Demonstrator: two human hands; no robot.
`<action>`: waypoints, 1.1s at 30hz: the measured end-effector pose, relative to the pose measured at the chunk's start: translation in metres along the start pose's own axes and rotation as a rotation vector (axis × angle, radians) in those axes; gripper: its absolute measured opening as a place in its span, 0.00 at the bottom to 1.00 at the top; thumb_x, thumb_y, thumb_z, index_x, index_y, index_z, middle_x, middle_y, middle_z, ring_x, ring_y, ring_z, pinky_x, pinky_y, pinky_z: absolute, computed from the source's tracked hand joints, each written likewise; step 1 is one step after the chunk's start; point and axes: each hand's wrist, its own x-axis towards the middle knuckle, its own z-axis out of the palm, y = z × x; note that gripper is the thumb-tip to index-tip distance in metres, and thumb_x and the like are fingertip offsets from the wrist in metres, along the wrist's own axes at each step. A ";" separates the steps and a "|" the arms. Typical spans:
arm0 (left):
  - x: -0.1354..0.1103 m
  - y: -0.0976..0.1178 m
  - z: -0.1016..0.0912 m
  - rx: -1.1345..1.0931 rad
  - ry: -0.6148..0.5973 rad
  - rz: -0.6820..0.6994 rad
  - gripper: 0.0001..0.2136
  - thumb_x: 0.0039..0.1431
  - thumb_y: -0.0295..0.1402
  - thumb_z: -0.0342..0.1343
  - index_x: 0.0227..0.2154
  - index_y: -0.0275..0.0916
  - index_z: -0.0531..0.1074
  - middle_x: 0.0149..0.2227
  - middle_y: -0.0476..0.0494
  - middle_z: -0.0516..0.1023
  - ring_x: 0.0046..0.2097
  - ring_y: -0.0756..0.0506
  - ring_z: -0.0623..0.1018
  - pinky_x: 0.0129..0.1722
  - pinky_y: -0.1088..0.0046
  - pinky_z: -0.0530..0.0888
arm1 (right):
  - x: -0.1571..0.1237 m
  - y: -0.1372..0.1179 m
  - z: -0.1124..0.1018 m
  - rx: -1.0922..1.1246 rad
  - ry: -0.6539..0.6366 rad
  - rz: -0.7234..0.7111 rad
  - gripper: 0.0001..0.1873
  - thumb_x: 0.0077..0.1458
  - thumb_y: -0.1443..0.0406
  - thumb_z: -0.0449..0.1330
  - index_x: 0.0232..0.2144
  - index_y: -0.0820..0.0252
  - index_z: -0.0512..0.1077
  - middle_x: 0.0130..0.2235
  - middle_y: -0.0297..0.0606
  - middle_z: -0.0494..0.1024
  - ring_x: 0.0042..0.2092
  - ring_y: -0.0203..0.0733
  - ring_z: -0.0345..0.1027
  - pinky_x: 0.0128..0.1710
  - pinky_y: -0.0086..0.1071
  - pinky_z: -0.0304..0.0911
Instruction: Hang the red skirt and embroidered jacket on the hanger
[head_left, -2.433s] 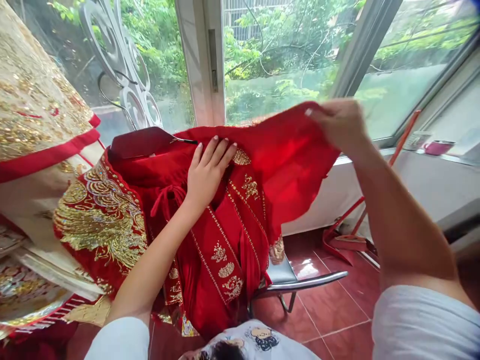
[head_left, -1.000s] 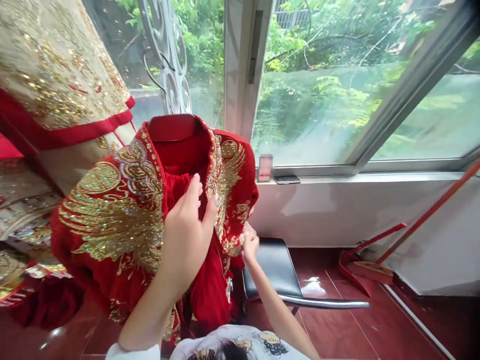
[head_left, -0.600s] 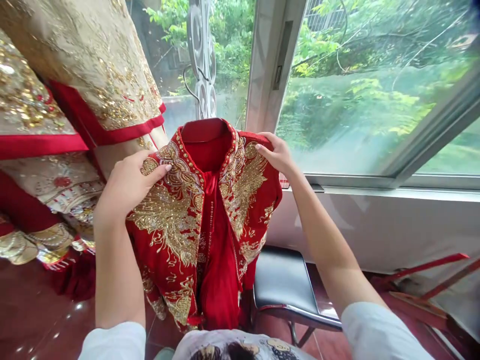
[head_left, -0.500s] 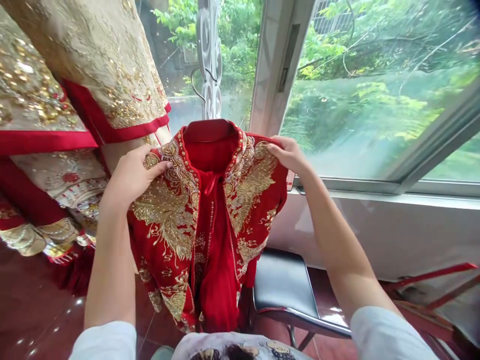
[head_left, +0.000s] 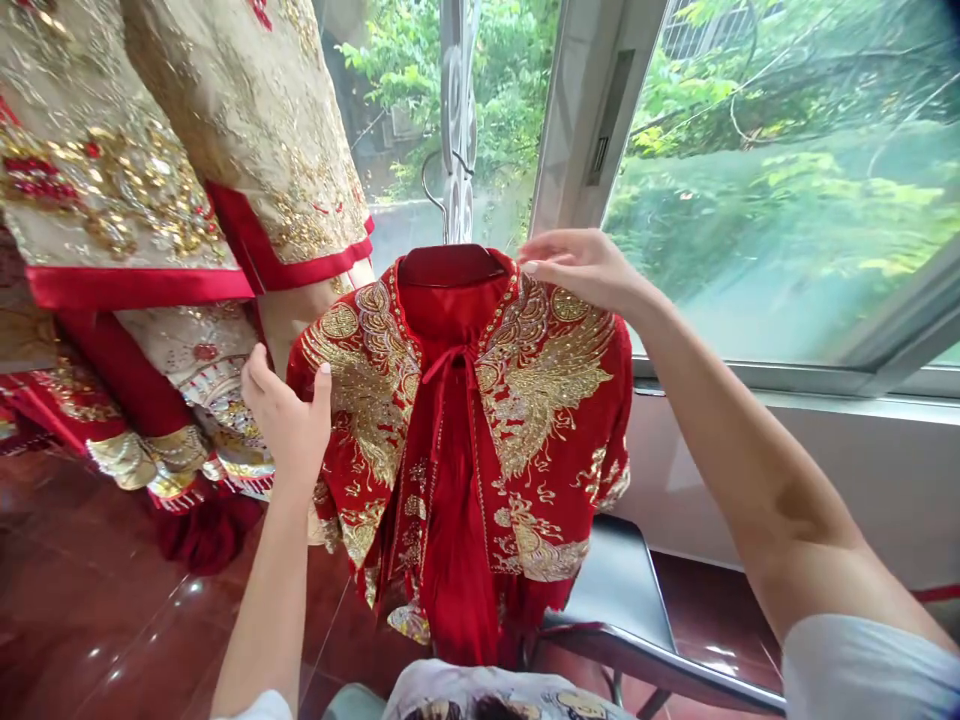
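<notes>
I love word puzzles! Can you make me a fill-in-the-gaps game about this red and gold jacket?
The red jacket hangs on a dark red ____.
Its embroidery is ____ in colour.
Below it stands a black ____.
The left hand holds its sleeve edge; the right hand touches beside its stand-up ____.
Missing words: hanger, gold, chair, collar.

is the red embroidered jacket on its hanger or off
On: the red jacket hangs from the hanger, whose bar shows inside its collar.

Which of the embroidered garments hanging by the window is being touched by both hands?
The red jacket with gold embroidery on the hanger: the left hand and right hand touch its two sides. The cream-gold garments hang further left.
</notes>
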 end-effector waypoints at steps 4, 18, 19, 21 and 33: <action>0.001 -0.023 0.012 -0.092 0.003 -0.030 0.33 0.61 0.48 0.50 0.63 0.33 0.54 0.62 0.28 0.60 0.64 0.37 0.62 0.63 0.58 0.59 | 0.031 -0.056 0.030 -0.060 -0.047 -0.122 0.22 0.53 0.51 0.60 0.34 0.66 0.75 0.30 0.36 0.71 0.36 0.35 0.66 0.42 0.34 0.65; 0.083 0.000 0.025 -0.306 0.009 0.087 0.16 0.65 0.40 0.49 0.42 0.37 0.79 0.39 0.43 0.82 0.42 0.43 0.80 0.48 0.69 0.73 | 0.062 -0.092 0.043 -0.282 -0.203 0.038 0.13 0.46 0.61 0.65 0.30 0.68 0.75 0.24 0.34 0.65 0.32 0.37 0.60 0.33 0.34 0.56; 0.080 0.011 0.019 -0.297 0.033 0.093 0.16 0.65 0.40 0.49 0.42 0.37 0.78 0.40 0.43 0.82 0.44 0.43 0.80 0.49 0.69 0.72 | 0.062 -0.093 0.043 -0.282 -0.205 0.039 0.13 0.46 0.61 0.65 0.30 0.68 0.75 0.24 0.33 0.65 0.32 0.37 0.60 0.33 0.34 0.56; 0.062 0.031 0.014 -0.251 0.040 0.099 0.16 0.65 0.40 0.49 0.46 0.38 0.77 0.45 0.41 0.80 0.48 0.42 0.79 0.53 0.67 0.71 | 0.060 -0.093 0.044 -0.275 -0.193 0.045 0.13 0.47 0.61 0.65 0.31 0.68 0.75 0.23 0.33 0.64 0.32 0.37 0.59 0.33 0.34 0.56; 0.053 -0.022 0.014 -0.268 -0.110 0.100 0.22 0.59 0.46 0.52 0.48 0.36 0.74 0.51 0.38 0.76 0.54 0.40 0.74 0.58 0.61 0.66 | 0.046 -0.065 0.049 -0.071 -0.182 -0.003 0.12 0.53 0.58 0.62 0.30 0.63 0.73 0.25 0.35 0.66 0.30 0.35 0.57 0.29 0.31 0.56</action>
